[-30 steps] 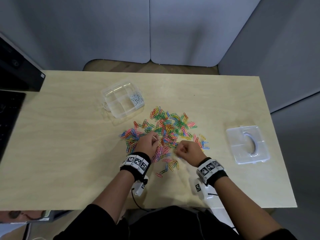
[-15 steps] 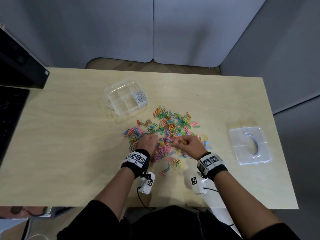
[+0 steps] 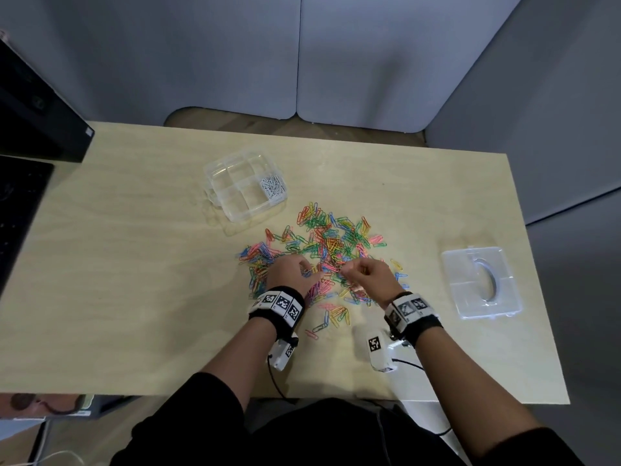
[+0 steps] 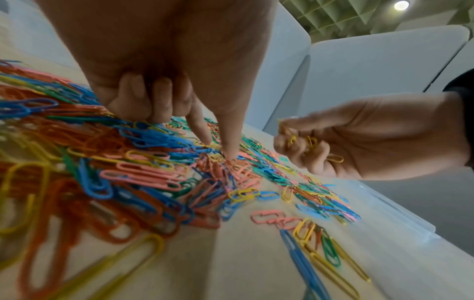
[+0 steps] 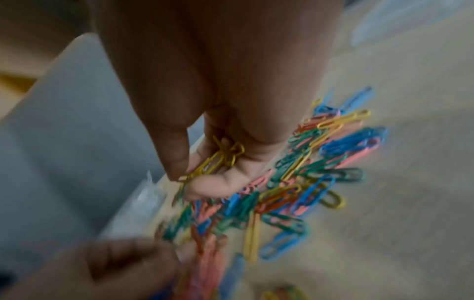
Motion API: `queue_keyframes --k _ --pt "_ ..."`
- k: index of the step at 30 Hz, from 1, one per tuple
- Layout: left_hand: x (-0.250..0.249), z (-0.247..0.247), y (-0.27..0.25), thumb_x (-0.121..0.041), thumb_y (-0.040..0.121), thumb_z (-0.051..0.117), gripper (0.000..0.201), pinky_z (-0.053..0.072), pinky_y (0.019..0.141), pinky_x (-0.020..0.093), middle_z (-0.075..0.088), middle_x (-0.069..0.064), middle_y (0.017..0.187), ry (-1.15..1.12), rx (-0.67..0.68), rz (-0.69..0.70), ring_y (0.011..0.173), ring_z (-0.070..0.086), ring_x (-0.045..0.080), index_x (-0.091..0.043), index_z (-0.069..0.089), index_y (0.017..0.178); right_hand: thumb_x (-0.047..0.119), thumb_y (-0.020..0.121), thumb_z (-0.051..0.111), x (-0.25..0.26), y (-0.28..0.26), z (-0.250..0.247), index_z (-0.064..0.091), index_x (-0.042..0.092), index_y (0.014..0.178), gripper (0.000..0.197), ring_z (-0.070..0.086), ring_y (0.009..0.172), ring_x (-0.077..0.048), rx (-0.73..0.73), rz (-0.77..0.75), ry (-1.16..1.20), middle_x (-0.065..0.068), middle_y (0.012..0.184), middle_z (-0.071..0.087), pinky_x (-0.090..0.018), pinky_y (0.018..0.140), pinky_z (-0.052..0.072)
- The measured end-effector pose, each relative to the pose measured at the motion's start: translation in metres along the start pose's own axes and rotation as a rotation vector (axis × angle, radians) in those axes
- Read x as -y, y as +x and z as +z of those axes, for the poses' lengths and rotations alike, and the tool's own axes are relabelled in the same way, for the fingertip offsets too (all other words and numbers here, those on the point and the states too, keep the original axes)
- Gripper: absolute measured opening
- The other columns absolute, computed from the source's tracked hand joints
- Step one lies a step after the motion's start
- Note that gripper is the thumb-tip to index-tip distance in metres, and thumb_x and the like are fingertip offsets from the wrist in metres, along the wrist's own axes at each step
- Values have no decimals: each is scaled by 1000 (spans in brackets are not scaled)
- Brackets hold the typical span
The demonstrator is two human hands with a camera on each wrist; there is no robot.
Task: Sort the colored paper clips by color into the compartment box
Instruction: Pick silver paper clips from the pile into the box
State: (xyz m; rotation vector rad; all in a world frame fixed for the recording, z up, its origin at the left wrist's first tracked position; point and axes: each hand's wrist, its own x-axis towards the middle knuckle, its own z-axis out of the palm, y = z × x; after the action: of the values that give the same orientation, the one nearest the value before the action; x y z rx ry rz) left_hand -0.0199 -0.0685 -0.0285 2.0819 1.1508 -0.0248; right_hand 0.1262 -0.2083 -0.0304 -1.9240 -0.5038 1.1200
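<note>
Clutching yellow clips [image 5: 223,158], the right hand [image 3: 371,277] hovers while the left hand [image 3: 290,272] fingers press the pile [image 3: 331,240]; no readable writing.

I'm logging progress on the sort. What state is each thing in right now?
Box: open, white clips in one compartment.
Lid: off, flat on the table.
Pile: unsorted, mixed colors.
Left hand: fingertips down in the pile.
Right hand: grip around yellow clips.
</note>
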Motion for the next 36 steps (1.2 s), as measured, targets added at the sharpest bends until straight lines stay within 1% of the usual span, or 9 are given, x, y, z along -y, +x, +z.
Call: queue_keyframes --k 3,6,12,16,19,24,27,31,36 --pt "-4 0 3 -31 83 73 15 52 74 26 71 -2 91 13 44 -27 85 66 19 -16 72 81 0 95 58 19 2 -2 65 8 101 12 64 72 -14 69 160 432 -8 87 70 -25 64 52" --pt "-1 -3 2 -23 91 61 16 54 71 33 67 3 81 -8 61 -19 77 63 22 -12 66 82 3 94 59 33 13 -3 66 8 109 18 61 75 -14 83 162 551 -3 85 65 -23 62 51" --pt "2 -15 -5 -14 92 52 17 25 49 28 42 -1 58 -222 -7 -55 51 36 15 -10 47 77 47 73 83 41 42 12 72 17 88 35 55 64 -3 -245 23 -353 12 73 61 -20 64 47" --pt "9 -18 -4 -16 87 63 21 42 57 30 57 12 69 -292 -7 -50 61 51 20 -11 48 72 39 82 76 44 50 26 73 16 92 25 64 75 -14 -286 34 -624 6 92 69 -24 67 49" --pt "14 -20 -3 -15 84 70 26 49 58 29 60 4 68 -340 -19 -34 61 60 15 -16 47 71 28 88 70 43 48 28 74 14 89 15 61 71 -14 -284 -17 -640 0 91 73 -25 66 49" --pt "15 -19 -1 -10 90 65 30 58 74 24 74 -1 85 -461 80 -52 70 71 8 -23 60 117 31 87 73 25 43 6 70 13 84 18 66 76 -13 -204 -40 -288 3 83 72 -27 71 51" --pt "11 -17 2 -3 91 55 21 60 79 36 74 8 78 -494 138 -90 65 66 17 -16 72 93 20 87 74 19 36 -7 69 9 90 13 66 81 -25 -100 61 189 -11 92 73 -29 67 54" --pt "1 -11 5 -3 91 47 27 49 62 29 63 12 67 -508 147 -159 56 53 20 -9 53 65 0 95 56 25 23 -20 63 3 115 22 71 94 -26 24 226 761 -10 94 70 -26 68 58" --pt "-16 -2 16 -27 89 54 21 33 62 29 47 5 68 -407 114 -150 62 41 20 -13 53 73 36 96 59 22 17 -26 64 10 86 28 45 55 -12 79 311 666 1 68 46 -21 47 42"
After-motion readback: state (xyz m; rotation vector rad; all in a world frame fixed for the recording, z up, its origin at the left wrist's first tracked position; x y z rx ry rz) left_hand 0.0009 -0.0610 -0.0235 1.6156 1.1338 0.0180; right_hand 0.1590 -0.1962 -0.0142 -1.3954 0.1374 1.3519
